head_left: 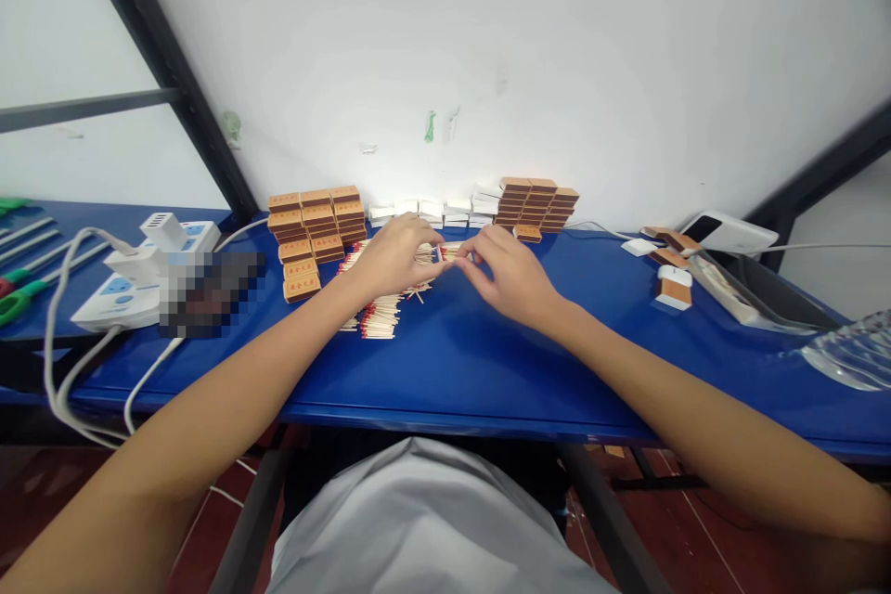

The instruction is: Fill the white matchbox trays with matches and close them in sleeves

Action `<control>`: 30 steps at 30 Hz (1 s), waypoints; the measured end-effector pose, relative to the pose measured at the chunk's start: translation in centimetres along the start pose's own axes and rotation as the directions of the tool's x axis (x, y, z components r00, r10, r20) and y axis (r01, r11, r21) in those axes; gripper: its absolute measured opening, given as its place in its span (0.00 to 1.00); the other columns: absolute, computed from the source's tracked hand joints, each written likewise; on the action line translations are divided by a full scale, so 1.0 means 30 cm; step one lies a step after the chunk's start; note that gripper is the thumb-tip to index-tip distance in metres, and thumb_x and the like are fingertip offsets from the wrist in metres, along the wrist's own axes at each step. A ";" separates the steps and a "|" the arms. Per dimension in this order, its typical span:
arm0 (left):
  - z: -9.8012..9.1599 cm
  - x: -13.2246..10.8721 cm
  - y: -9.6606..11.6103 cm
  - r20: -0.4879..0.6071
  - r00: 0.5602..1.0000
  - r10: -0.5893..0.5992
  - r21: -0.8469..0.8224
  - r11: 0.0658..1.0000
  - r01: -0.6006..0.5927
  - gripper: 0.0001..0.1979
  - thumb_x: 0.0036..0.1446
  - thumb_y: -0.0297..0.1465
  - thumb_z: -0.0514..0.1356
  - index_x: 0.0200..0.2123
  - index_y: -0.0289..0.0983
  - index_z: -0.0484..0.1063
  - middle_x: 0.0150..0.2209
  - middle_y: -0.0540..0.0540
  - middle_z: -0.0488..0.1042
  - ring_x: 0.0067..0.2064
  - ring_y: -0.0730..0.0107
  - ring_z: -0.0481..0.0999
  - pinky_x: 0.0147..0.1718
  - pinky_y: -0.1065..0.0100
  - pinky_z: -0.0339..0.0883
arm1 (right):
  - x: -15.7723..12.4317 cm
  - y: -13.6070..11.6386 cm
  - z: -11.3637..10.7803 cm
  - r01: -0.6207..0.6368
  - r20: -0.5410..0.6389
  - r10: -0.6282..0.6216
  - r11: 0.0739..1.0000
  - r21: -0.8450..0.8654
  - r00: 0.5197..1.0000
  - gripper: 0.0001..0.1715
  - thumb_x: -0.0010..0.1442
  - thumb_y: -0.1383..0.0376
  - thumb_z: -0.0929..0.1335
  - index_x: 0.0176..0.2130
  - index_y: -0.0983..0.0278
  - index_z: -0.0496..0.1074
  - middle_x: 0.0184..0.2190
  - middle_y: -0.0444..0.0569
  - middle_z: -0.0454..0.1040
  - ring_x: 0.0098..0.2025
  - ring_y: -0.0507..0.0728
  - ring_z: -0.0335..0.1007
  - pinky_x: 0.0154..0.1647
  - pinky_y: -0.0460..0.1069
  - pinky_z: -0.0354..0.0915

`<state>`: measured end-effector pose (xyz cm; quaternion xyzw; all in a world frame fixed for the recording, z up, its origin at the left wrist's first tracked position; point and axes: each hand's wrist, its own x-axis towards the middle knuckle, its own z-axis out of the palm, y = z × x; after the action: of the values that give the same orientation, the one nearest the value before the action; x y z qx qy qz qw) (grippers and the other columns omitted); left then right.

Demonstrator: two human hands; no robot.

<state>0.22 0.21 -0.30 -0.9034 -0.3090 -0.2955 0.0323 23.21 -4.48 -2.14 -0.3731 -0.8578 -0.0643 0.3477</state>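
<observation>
Closest to the camera, a grey shirt (424, 520) fills the bottom edge, and both bare forearms reach forward over the front lip of the blue surface (459, 371). The left hand (393, 252) and right hand (511, 274) meet near the middle of it, fingertips drawn together from either side and pinched on a small bunch of matches (449, 251) with red heads, held just above the surface.

Under and just in front of the left hand lies a pile of loose matches (380, 320), most of them roughly parallel. To the left of that pile stands a stack of brown matchboxes (316, 218), with a few single boxes stepping down toward the front. Further left, a white power strip (132, 283) sits with its cables looping off the edge.

On the right, well apart from the hands, a small box (674, 290) stands alone. Behind the hands, a row of white trays (445, 209) lines the wall, and a second brown stack (535, 202) stands just to their right.
</observation>
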 end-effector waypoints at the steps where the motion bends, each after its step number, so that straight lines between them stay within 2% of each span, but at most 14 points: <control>1: -0.002 0.002 -0.008 -0.012 1.000 -0.017 0.024 1.000 0.017 0.11 0.63 0.40 0.67 0.42 0.38 0.82 0.42 0.41 0.83 0.49 0.51 0.78 0.50 0.52 0.71 | -0.001 -0.018 0.017 0.001 0.022 -0.001 1.000 0.025 1.000 0.11 0.75 0.61 0.65 0.41 0.61 0.73 0.38 0.54 0.75 0.42 0.62 0.70 0.44 0.56 0.65; 6: -0.009 0.005 -0.039 -0.078 0.993 -0.091 0.105 0.990 0.099 0.13 0.63 0.40 0.67 0.42 0.36 0.83 0.43 0.39 0.83 0.50 0.48 0.77 0.52 0.50 0.70 | -0.011 -0.084 0.104 -0.074 0.190 0.050 0.989 0.124 0.980 0.10 0.70 0.59 0.72 0.38 0.62 0.75 0.35 0.49 0.75 0.37 0.58 0.71 0.39 0.53 0.65; 8: -0.010 0.005 -0.043 -0.088 0.991 -0.105 0.109 0.987 0.114 0.13 0.63 0.40 0.67 0.43 0.36 0.83 0.43 0.38 0.83 0.50 0.48 0.77 0.52 0.50 0.70 | -0.016 -0.088 0.121 -0.025 0.230 -0.009 0.990 0.142 0.973 0.05 0.71 0.63 0.70 0.43 0.61 0.76 0.38 0.50 0.76 0.38 0.58 0.72 0.41 0.52 0.67; 10: -0.011 0.005 -0.043 -0.084 0.991 -0.105 0.107 0.988 0.114 0.13 0.63 0.40 0.67 0.43 0.36 0.82 0.43 0.39 0.83 0.50 0.48 0.77 0.52 0.50 0.70 | -0.019 -0.082 0.126 0.039 0.247 -0.075 0.988 0.149 0.966 0.09 0.73 0.64 0.67 0.50 0.60 0.76 0.43 0.51 0.76 0.41 0.58 0.73 0.45 0.53 0.68; 12: -0.012 0.005 -0.041 -0.074 0.992 -0.102 0.112 0.988 0.110 0.13 0.63 0.40 0.67 0.43 0.37 0.82 0.43 0.39 0.83 0.50 0.48 0.77 0.52 0.50 0.70 | -0.022 -0.072 0.126 0.063 0.242 -0.097 0.988 0.141 0.965 0.12 0.74 0.62 0.66 0.53 0.60 0.76 0.45 0.53 0.76 0.42 0.59 0.73 0.46 0.54 0.69; 15: -0.014 0.006 -0.039 -0.064 0.993 -0.100 0.118 0.987 0.107 0.13 0.64 0.41 0.66 0.43 0.37 0.82 0.43 0.39 0.83 0.50 0.48 0.77 0.51 0.50 0.70 | -0.023 -0.058 0.127 0.055 0.237 -0.094 0.985 0.164 0.967 0.10 0.74 0.60 0.67 0.50 0.60 0.76 0.45 0.53 0.75 0.43 0.59 0.74 0.46 0.54 0.70; 19: -0.012 0.005 -0.041 -0.061 0.993 -0.097 0.120 0.987 0.104 0.13 0.64 0.41 0.66 0.43 0.37 0.82 0.43 0.39 0.83 0.49 0.48 0.77 0.51 0.50 0.69 | -0.024 -0.046 0.128 -0.002 0.209 -0.043 0.977 0.212 0.977 0.04 0.72 0.62 0.70 0.43 0.61 0.74 0.43 0.51 0.75 0.42 0.58 0.73 0.45 0.53 0.69; 23: -0.009 0.004 -0.045 -0.055 0.993 -0.102 0.116 0.987 0.108 0.13 0.63 0.41 0.67 0.43 0.38 0.82 0.43 0.39 0.83 0.50 0.48 0.77 0.51 0.51 0.69 | -0.023 -0.030 0.123 -0.065 0.211 0.016 0.972 0.224 0.977 0.04 0.70 0.63 0.71 0.42 0.61 0.73 0.42 0.50 0.73 0.41 0.57 0.72 0.43 0.53 0.69; 30: -0.007 0.004 -0.047 -0.056 0.995 -0.083 0.116 0.989 0.089 0.13 0.63 0.41 0.67 0.43 0.38 0.82 0.43 0.39 0.83 0.50 0.48 0.77 0.51 0.50 0.69 | -0.014 -0.010 0.100 -0.009 0.299 -0.057 0.977 0.214 0.952 0.05 0.72 0.64 0.69 0.41 0.62 0.74 0.41 0.51 0.72 0.43 0.59 0.71 0.45 0.53 0.69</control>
<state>-0.63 1.34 -0.24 -0.8779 -0.3636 -0.3009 0.0810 21.56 -3.81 -4.63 -0.3284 -0.9075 0.0818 0.2488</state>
